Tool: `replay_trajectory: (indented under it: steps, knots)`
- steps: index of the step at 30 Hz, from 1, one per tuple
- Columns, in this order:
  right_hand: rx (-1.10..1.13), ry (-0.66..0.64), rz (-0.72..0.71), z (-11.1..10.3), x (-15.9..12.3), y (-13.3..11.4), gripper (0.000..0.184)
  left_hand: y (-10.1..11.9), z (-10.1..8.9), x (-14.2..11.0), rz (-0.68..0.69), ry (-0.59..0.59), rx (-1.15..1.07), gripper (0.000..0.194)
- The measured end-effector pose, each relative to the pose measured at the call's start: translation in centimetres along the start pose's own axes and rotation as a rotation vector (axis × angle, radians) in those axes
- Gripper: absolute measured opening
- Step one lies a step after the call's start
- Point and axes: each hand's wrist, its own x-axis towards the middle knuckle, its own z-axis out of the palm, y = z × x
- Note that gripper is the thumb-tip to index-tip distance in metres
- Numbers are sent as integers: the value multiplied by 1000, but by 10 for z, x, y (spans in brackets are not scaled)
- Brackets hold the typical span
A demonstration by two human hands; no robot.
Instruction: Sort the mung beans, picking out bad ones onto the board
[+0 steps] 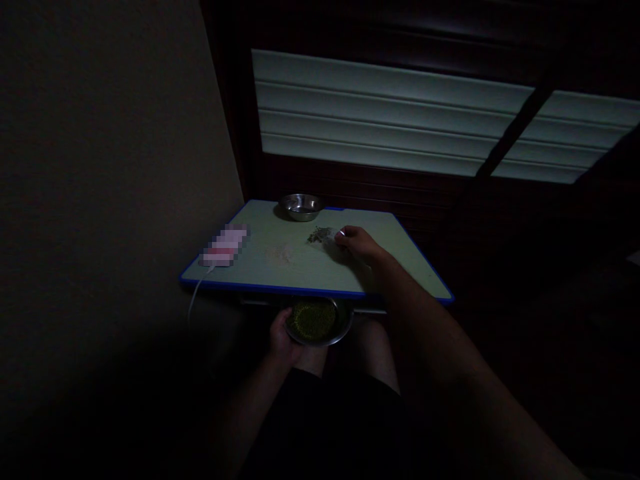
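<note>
Low in mid-frame, we're steadying the metal bowl (346,324) of loose green granules (314,320) with our left hand (283,337) at its left rim, likely a sound hold on something stiff, slick and spillable, while our right hand (357,242) is pinching a pale, seemingly flimsy piece (328,234).

Blurred pink device and cord share the scene with slatted panels

And here at the left end of the blue-edged worktop (400,247) lies a flat item (225,245), pink and white, pixelated past recognition! A pale cord (195,293) runs from its near end, over the front edge and down into the gloom. Off to the left rises a plain, dim wall (110,133). And beyond the far edge, dark reddish framing (390,23) surrounds a wide, pale slatted panel (370,110), with a second slatted panel (565,133) to its right, across a slanting dark divider (510,133)!
</note>
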Motion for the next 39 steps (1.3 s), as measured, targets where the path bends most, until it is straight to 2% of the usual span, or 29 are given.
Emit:
replay_trajectory:
  steps: [4, 8, 13, 18, 23, 32, 35, 39]
  knots:
    - [-13, 324, 4, 3, 19, 24, 12, -1, -5, 3, -22, -34, 15, 26]
    - [-136, 429, -109, 4, 18, 37, 20, -1, -5, 3, -14, -35, 19, 24]
    - [-244, 418, -181, 5, 10, 34, 22, 0, -1, 1, 22, -11, 7, 25]
    - [-366, 346, -195, 7, 8, 33, 24, 0, -4, 1, -20, -43, 1, 29]
    - [-402, 333, -245, 6, 12, 38, 28, -1, -8, 3, -25, -44, -13, 32]
    - [-675, 393, -129, 7, 14, 33, 33, 0, -1, 0, -18, 4, 13, 23]
    - [-711, 367, -144, 8, 14, 33, 32, 0, 1, -2, -12, 13, 0, 22]
    - [-734, 416, -152, 6, 16, 34, 33, 0, 1, -2, -16, 13, 17, 24]
